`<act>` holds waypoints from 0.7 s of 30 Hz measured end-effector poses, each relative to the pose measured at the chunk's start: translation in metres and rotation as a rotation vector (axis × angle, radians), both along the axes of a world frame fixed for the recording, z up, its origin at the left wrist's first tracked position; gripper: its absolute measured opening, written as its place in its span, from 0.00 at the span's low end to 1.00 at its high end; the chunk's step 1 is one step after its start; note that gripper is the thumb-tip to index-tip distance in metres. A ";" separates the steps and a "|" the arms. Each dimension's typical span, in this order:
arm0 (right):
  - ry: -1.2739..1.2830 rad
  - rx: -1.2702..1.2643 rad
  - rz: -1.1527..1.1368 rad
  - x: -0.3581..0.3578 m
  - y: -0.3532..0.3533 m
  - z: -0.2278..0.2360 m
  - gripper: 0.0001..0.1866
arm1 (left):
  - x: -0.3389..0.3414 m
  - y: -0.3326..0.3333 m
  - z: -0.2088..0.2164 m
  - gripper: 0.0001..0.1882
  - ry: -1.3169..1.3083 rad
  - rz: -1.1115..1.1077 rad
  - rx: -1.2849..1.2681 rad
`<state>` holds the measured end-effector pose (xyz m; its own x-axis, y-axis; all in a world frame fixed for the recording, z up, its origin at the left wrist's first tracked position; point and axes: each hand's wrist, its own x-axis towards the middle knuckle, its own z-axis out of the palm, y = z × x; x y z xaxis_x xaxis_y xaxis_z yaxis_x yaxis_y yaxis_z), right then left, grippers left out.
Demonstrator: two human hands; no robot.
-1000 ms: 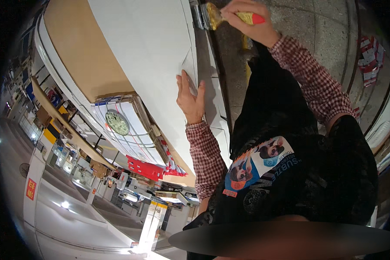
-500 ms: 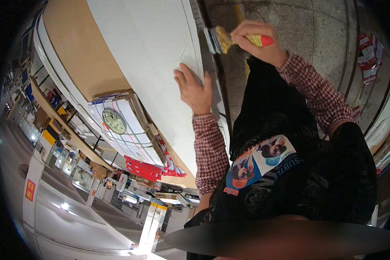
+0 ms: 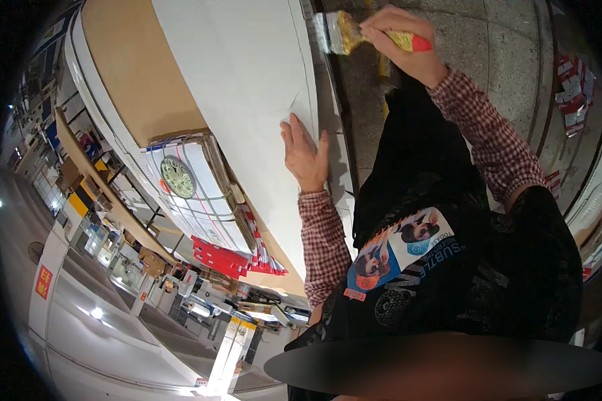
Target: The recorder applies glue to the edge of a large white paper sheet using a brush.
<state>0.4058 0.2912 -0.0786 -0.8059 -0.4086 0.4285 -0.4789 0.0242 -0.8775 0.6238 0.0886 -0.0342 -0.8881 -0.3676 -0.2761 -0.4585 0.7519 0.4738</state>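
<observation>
Currently, head view: my R grip (image 3: 415,63) is clamped round the handle of a flat brush (image 3: 344,33), up top, just R of the edge of a white sheet (image 3: 247,73). Brush's long axis runs approx. horiz. across the view; bristles point L, toward the sheet, red butt end R & a touch lower. Can't tell if bristles touch anything. My L grip (image 3: 306,157) lies on the sheet nr. its edge, fingers up, thumb apart. Further L: strapped stack (image 3: 214,207) w/ green disc (image 3: 178,178) on top.

1 o'clock: our right hand (image 3: 406,45) grips paintbrush (image 3: 344,33). 12 o'clock: our left hand (image 3: 306,160) rests on white sheet (image 3: 247,73). 9 o'clock: we see tied bundle (image 3: 214,200).
</observation>
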 end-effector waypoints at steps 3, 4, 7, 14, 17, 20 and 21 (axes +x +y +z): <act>0.243 -0.620 -0.052 -0.013 -0.028 -0.029 0.03 | -0.003 -0.008 0.007 0.35 0.027 0.014 0.061; 0.238 -0.622 -0.049 -0.006 -0.024 -0.022 0.03 | -0.001 -0.009 0.010 0.35 0.014 0.053 0.118; -0.029 -0.004 0.017 0.020 -0.007 -0.007 0.03 | -0.001 -0.009 0.008 0.34 0.011 0.044 0.086; -0.121 0.032 0.043 0.044 0.008 0.009 0.04 | -0.001 -0.009 0.005 0.35 0.004 0.019 0.032; -0.064 0.000 0.011 0.040 0.002 -0.008 0.03 | -0.002 -0.006 0.001 0.35 0.038 -0.044 -0.027; -0.124 -0.029 0.037 0.064 0.005 -0.012 0.03 | -0.001 -0.002 -0.005 0.38 0.037 -0.060 -0.088; -0.188 -0.042 0.066 0.073 0.009 -0.011 0.03 | 0.000 0.002 -0.007 0.38 0.039 -0.056 -0.091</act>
